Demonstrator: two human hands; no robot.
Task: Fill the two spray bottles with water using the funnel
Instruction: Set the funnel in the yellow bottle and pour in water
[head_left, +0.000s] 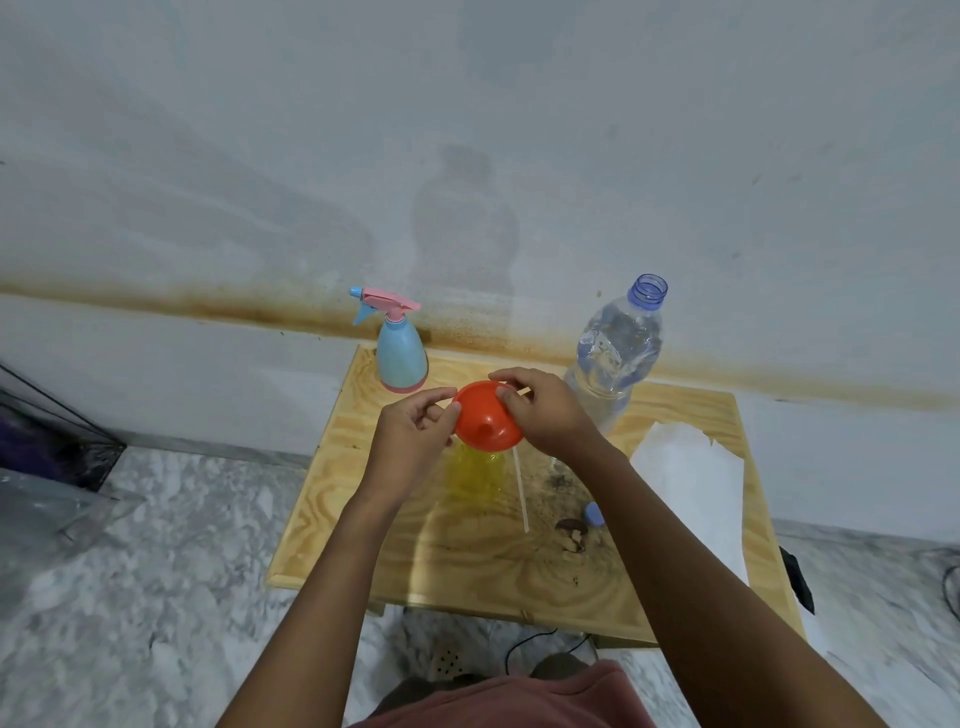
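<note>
Both hands grip the funnel (485, 415) rim — left hand (415, 431), right hand (540, 410) — over the yellow bottle (475, 475) on desk (363, 519).

Legible text: none. Blue spray bottle (401, 358), water bottle (613, 353), orange funnel (485, 415) and white paper (691, 483) carry no readable label, brand, number or sign.
</note>
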